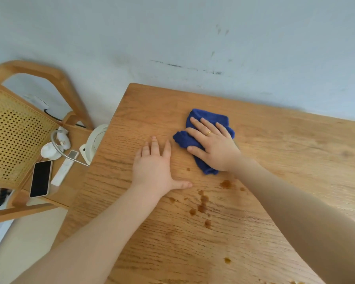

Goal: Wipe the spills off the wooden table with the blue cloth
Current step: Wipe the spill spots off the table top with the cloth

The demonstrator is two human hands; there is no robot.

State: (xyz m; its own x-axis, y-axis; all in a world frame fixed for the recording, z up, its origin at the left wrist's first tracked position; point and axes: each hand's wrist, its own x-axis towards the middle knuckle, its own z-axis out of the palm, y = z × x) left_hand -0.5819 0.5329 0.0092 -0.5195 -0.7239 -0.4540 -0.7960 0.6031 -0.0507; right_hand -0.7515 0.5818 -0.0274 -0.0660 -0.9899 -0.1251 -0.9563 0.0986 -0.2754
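The right hand [213,146] lies flat, fingers straight and spread, pressing the bunched blue cloth [195,138] onto the wooden table [285,152] near its far edge, with a gold ring [208,133] visible on one finger. The left hand [155,169] rests palm-down on bare wood just beside the cloth, fingers extended and thumb out to the side, holding nothing. Brown spills [202,203] dot the tabletop nearer the person, apart from the cloth, while a phone [40,178] and a white remote [62,173] lie on the wooden chair [29,128] to the left of the table.
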